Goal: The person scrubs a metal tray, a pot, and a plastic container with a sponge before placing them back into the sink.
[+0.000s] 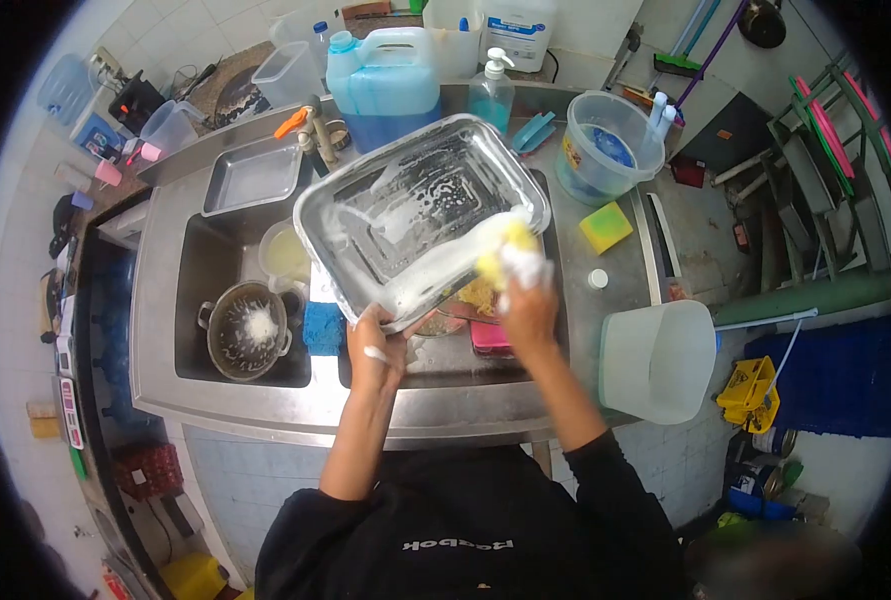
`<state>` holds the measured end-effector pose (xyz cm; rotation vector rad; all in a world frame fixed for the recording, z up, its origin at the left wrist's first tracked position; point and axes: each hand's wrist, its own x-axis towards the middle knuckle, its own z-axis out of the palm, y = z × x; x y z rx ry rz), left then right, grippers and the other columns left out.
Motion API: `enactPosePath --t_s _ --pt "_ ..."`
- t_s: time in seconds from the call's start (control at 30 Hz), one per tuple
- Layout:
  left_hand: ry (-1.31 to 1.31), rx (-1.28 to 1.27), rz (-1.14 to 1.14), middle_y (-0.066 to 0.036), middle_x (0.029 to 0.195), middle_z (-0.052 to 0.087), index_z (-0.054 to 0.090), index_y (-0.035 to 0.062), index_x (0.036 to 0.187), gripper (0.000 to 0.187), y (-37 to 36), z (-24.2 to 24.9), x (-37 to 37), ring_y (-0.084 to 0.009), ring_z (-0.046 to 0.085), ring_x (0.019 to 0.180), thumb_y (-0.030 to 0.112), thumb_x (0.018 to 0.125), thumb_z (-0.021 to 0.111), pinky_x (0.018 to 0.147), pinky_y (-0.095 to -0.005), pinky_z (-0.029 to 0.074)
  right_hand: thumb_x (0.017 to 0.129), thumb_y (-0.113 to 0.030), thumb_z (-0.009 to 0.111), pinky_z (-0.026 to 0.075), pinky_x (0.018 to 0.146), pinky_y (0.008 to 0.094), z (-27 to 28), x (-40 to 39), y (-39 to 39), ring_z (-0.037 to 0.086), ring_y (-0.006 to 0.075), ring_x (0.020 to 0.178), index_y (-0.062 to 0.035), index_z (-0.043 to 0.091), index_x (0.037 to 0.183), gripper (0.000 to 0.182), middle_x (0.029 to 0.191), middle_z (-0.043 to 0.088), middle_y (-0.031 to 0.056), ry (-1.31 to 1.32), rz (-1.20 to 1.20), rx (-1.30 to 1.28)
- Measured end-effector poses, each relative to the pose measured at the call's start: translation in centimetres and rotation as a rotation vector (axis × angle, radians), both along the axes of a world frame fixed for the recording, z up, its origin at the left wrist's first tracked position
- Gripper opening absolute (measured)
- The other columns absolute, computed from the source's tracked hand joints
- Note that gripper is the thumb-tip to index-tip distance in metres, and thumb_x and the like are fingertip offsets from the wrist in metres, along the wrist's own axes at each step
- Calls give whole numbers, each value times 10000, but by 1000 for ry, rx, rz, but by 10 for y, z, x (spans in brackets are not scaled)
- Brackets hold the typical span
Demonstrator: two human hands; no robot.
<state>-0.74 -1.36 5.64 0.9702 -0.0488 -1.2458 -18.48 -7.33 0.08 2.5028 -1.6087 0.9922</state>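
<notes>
This looks like a working kitchen's washing-up area: a steel counter (385, 425) with a sink basin (193, 290) at nine o'clock holding a sudsy pot (246, 331), a big jug of blue liquid (385, 95) and a pump bottle (491, 92) toward twelve, and a frying pan (763, 22) hanging at one o'clock.

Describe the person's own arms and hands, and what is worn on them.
Black sleeves leave both forearms bare. The left hand and right hand are ungloved, with white foam on them. No watch or bracelet shows.
</notes>
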Motion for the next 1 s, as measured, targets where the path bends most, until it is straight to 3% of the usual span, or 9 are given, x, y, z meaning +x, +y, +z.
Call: enactPosePath --t_s 0.13,0.27,0.47,0.67,0.77,0.8,0.87,0.97,1.0 --pt "-33 4 -22 -302 1092 436 384 -194 954 300 -2 -12 -1 -446 488 1037 -23 707 375 857 -517 493 713 -11 561 432 817 441 -15 20 19 494 349 978 -36 561 1134 422 1048 524 191 -8 -20 109" --pt "-17 67 -45 -297 1094 440 376 -200 954 300 -3 -20 -3 -426 503 1018 -20 714 374 849 -498 505 685 -27 590 447 795 453 9 43 60 505 376 962 -19 622 1006 323 1103 512 213 -93 297 -18" --pt "-6 5 -16 -269 1056 456 369 -187 960 295 0 -1 -5 -382 536 930 -18 719 381 808 -471 527 714 -145 636 468 725 435 7 -8 1 504 364 973 -95 617 1060 350 1079 501 227 2 -83 153" --pt "-95 67 -69 -225 965 454 415 -141 847 173 -1 -18 -5 -370 538 866 -23 721 393 809 -504 517 701 -89 608 459 807 451 5 34 55 512 369 992 -94 615 1064 363 1128 483 214 -29 257 -48" --pt "-40 22 -5 -243 957 452 420 -131 798 141 0 1 -14 -375 535 864 -5 746 384 844 -530 493 680 -49 603 462 724 424 6 7 23 533 354 912 -32 612 1032 353 984 541 215 -62 102 25" --pt "-33 15 -21 -241 951 452 420 -130 795 144 -1 2 -15 -373 536 860 2 749 385 847 -531 492 682 -46 603 459 712 427 17 -2 12 540 357 883 -30 606 1046 364 992 547 217 -33 -44 343" --pt "-19 8 -49 -235 937 454 420 -128 788 151 2 3 -16 -369 536 852 16 755 387 854 -532 489 679 -41 605 461 706 436 25 -4 3 554 362 861 -34 601 1064 385 998 554 223 -126 -131 163" --pt "-83 63 -30 -265 982 451 418 -150 816 173 -1 -8 -16 -406 524 938 7 749 390 850 -500 499 697 -42 597 466 756 435 11 24 40 541 359 935 -36 604 1061 364 1067 527 231 -72 60 161" --pt "-113 107 -14 -279 1003 449 416 -158 824 179 0 -14 -14 -414 519 957 0 746 388 848 -492 502 696 -49 596 472 762 427 25 35 49 535 366 943 -39 611 1048 352 1070 529 222 -226 196 -69"
